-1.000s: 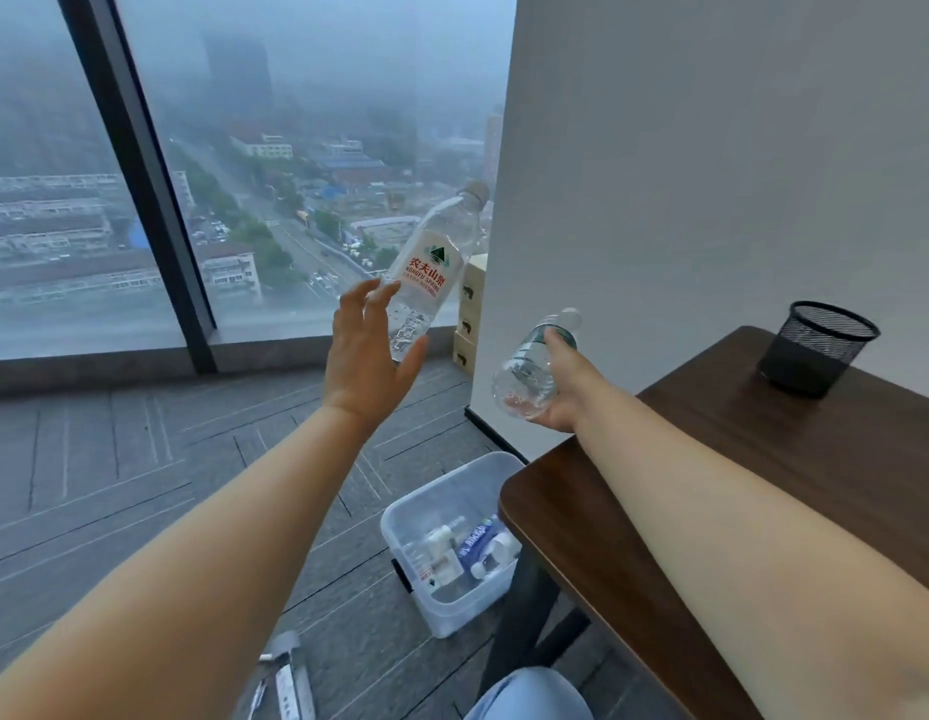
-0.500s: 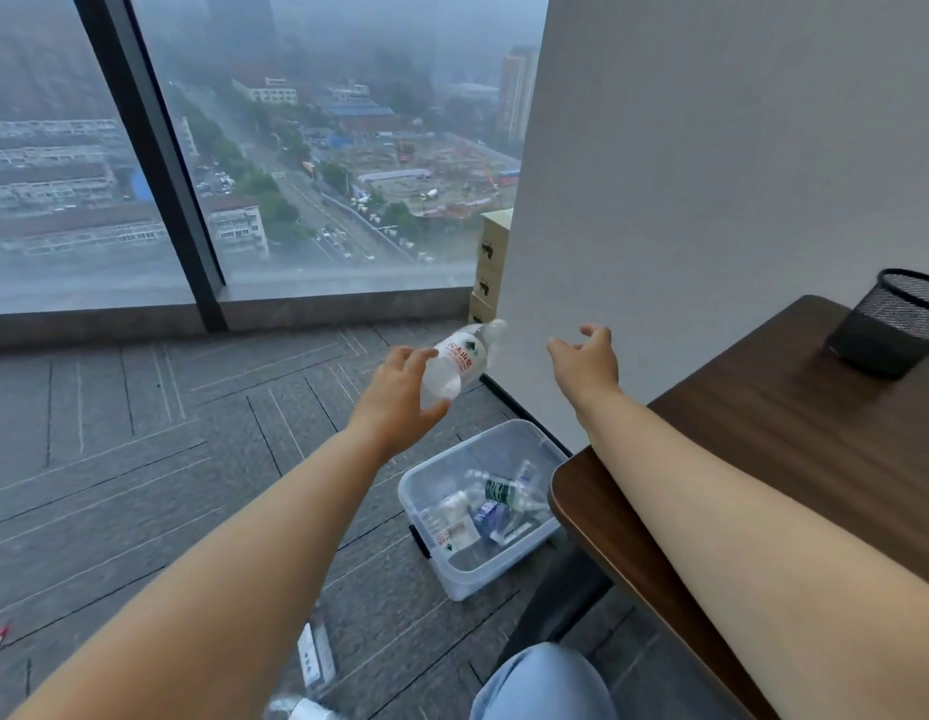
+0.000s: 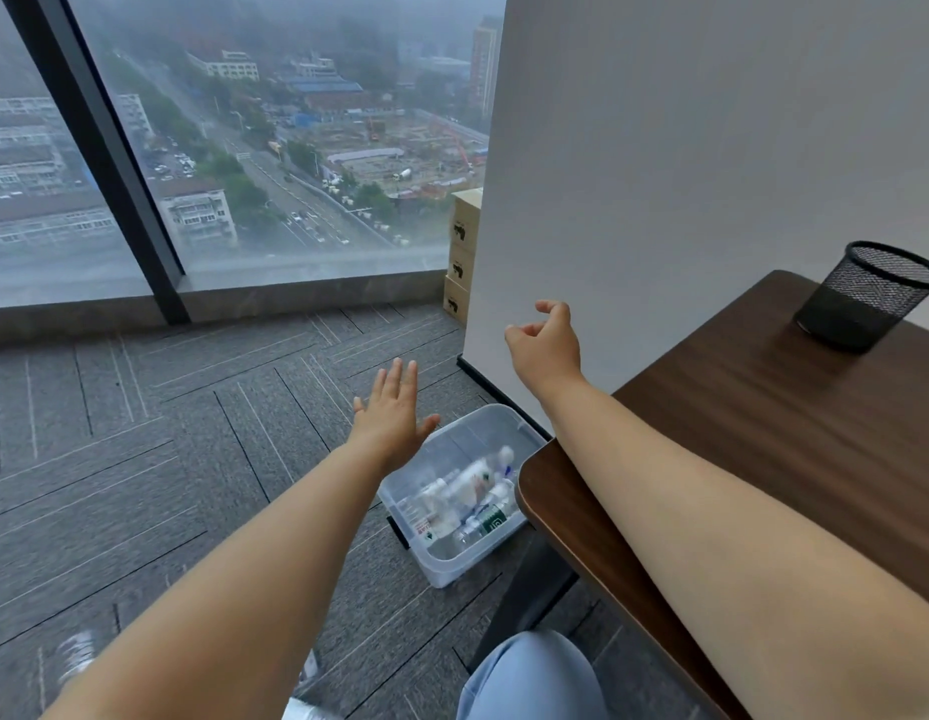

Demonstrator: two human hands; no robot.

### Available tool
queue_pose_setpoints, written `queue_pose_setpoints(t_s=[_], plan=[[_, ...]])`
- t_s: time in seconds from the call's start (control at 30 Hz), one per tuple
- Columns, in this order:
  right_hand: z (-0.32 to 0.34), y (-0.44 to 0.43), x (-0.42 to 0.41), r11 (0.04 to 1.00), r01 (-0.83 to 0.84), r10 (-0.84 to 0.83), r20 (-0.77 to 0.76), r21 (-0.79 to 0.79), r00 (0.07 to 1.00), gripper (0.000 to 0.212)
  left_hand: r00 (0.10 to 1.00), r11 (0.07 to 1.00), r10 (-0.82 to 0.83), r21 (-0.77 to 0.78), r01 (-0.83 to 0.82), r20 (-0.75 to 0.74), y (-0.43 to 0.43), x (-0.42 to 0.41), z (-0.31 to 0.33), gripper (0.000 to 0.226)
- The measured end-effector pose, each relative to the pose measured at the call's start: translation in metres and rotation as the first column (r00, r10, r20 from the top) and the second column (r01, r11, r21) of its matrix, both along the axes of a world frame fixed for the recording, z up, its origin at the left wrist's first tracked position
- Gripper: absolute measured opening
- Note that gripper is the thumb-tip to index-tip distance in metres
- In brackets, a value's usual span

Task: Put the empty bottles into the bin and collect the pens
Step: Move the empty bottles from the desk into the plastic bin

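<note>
Bottles (image 3: 467, 485) left L grip (image 3: 387, 413) & R grip (image 3: 545, 345) since 1 s ago, now in bin (image 3: 452, 569). Head view: L grip flat, fingers straight, empty, by bin's left rim. R grip loosely curled, empty, higher, near wall. Bin clear plastic, rectangular, on grey ribbed carpet (image 3: 166, 459) beside dark wood-grain desk (image 3: 763, 433). Bottles clear plastic, on sides, long axes diagonal, caps toward wall. Black mesh cup (image 3: 862, 298) on desk.
</note>
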State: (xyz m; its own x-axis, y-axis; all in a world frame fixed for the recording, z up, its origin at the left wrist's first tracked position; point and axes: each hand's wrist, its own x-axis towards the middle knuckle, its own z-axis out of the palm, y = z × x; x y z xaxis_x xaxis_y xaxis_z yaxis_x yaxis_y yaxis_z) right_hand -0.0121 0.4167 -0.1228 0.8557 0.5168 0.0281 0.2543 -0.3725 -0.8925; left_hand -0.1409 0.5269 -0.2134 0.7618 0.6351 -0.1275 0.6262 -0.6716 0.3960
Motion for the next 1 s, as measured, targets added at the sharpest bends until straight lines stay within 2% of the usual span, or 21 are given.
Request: queue_pose_setpoints(t_s=[0.17, 0.3, 0.4, 0.6, 0.77, 1.0], plan=[[0.006, -0.003, -0.006, 0.999, -0.034, 0.034, 0.022, 0.005, 0.999, 0.037, 0.986, 0.996, 0.023, 0.087, -0.037, 0.164, -0.002, -0.010, 0.026, 0.031], [0.013, -0.008, -0.011, 0.998, -0.047, 0.048, -0.034, 0.030, 0.998, 0.013, 0.966, 0.981, 0.020, 0.181, -0.068, 0.258, -0.012, -0.013, 0.057, 0.030], [0.028, -0.014, -0.015, 0.994, -0.078, 0.085, -0.096, 0.076, 0.992, 0.010, 0.951, 0.976, -0.011, 0.211, -0.057, 0.309, -0.022, -0.011, 0.077, 0.029], [0.056, -0.055, -0.021, 0.988, -0.085, 0.093, -0.057, 0.130, 0.994, 0.011, 0.922, 0.963, -0.077, 0.269, -0.030, 0.379, -0.060, -0.004, 0.114, 0.028], [0.066, -0.118, -0.009, 0.989, 0.017, -0.013, -0.031, 0.147, 0.999, 0.015, 0.894, 0.940, -0.177, 0.341, 0.029, 0.411, -0.111, 0.017, 0.137, 0.028], [0.077, -0.247, 0.022, 0.960, 0.214, -0.221, 0.022, 0.180, 0.975, 0.016, 0.822, 0.908, -0.380, 0.339, 0.245, 0.425, -0.221, 0.078, 0.158, 0.028]])
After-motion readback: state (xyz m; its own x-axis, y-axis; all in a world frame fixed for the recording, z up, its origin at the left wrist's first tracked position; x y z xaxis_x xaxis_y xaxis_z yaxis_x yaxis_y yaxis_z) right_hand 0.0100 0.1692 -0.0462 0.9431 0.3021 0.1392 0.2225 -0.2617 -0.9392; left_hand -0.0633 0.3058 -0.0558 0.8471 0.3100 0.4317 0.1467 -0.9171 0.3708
